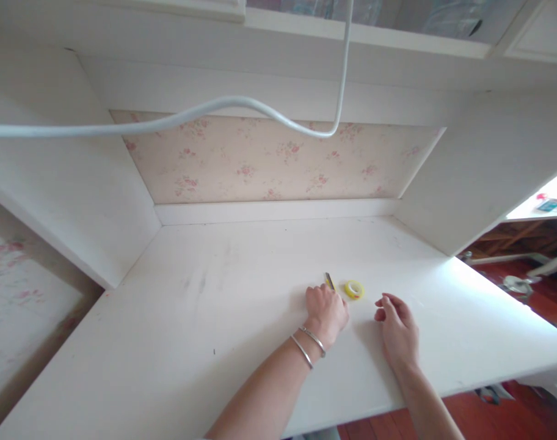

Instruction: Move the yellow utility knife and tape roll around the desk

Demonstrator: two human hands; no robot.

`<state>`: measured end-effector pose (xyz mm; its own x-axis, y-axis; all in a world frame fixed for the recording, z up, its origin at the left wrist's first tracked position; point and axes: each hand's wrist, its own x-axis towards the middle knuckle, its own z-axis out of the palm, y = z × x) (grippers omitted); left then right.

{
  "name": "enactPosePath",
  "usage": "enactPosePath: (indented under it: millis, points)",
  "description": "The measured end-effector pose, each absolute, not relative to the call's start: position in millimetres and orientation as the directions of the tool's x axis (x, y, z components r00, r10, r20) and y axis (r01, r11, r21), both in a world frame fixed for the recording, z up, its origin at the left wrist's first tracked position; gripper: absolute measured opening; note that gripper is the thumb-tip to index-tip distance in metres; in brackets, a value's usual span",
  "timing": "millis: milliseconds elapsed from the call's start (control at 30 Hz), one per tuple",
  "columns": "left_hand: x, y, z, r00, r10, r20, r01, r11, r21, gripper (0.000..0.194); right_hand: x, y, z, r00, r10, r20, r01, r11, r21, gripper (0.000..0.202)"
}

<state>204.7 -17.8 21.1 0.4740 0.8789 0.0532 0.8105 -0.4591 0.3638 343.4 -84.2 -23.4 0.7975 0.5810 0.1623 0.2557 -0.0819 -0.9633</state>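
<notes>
My left hand [327, 313], with two silver bangles [306, 349] at its wrist, rests on the white desktop with its fingers curled down. A small yellow utility knife [330, 282] with a dark metal tip sticks out past these fingers, and the rest of it is hidden under the hand. Just right of the knife lies a yellow roll of tape [354, 289], flat and touched by neither hand. My right hand [399, 330] hovers to the right of the tape, loosely bent, its thumb towards the fingers and nothing visible in it.
A white cable [232, 102] hangs across the view, close to the camera. White side panels [462, 165] and an overhead cabinet [297, 30] frame the white desktop [168, 318]. Behind is a floral-papered wall [260, 162]. Below the front edge shows a red floor [379, 426].
</notes>
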Motion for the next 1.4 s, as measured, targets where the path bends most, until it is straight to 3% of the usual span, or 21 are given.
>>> enactPosePath:
  millis: [233, 367, 433, 567, 633, 733, 833, 933, 1100, 1400]
  points:
    - [185, -21, 29, 0.485, 0.875, 0.003, 0.793, -0.441, 0.421, 0.061, 343, -84, -18, 0.808, 0.573, 0.137, 0.223, -0.082, -0.971, 0.038]
    - [119, -16, 35, 0.539, 0.842, 0.018, 0.72, -0.473, 0.508, 0.061, 334, -94, -16, 0.806, 0.559, 0.194, 0.32, -0.137, -0.937, 0.038]
    - [79, -14, 33, 0.554, 0.833, -0.002, 0.671, -0.445, 0.593, 0.056, 318, -98, -15, 0.748, 0.621, 0.235, 0.419, -0.167, -0.892, 0.039]
    - [21, -12, 24, 0.487, 0.871, -0.073, 0.536, -0.232, 0.812, 0.045, 249, -90, 0, 0.404, 0.884, 0.237, 0.537, -0.019, -0.843, 0.039]
    - [8, -9, 19, 0.469, 0.879, -0.085, 0.431, -0.144, 0.891, 0.039, 205, -73, 12, 0.129, 0.987, 0.1, 0.527, 0.018, -0.85, 0.038]
    - [1, -2, 14, 0.483, 0.871, -0.094, 0.266, -0.043, 0.963, 0.032, 148, -38, 23, -0.107, 0.988, -0.111, 0.484, -0.046, -0.874, 0.053]
    - [-4, 7, 11, 0.422, 0.902, -0.092, 0.164, 0.024, 0.986, 0.028, 119, -10, 21, -0.112, 0.983, -0.148, 0.427, -0.087, -0.9, 0.059]
    - [-8, 11, 12, 0.375, 0.923, -0.092, 0.171, 0.029, 0.985, 0.027, 116, -1, 10, -0.135, 0.98, -0.145, 0.365, -0.087, -0.927, 0.06]
    - [-9, 6, 25, 0.514, 0.852, -0.104, 0.232, -0.021, 0.972, 0.032, 128, -5, 1, -0.216, 0.964, -0.156, 0.32, -0.081, -0.944, 0.057]
    - [-7, 5, 32, 0.493, 0.858, -0.144, 0.286, -0.003, 0.958, 0.038, 130, -4, 9, -0.249, 0.961, -0.121, 0.327, -0.035, -0.945, 0.055]
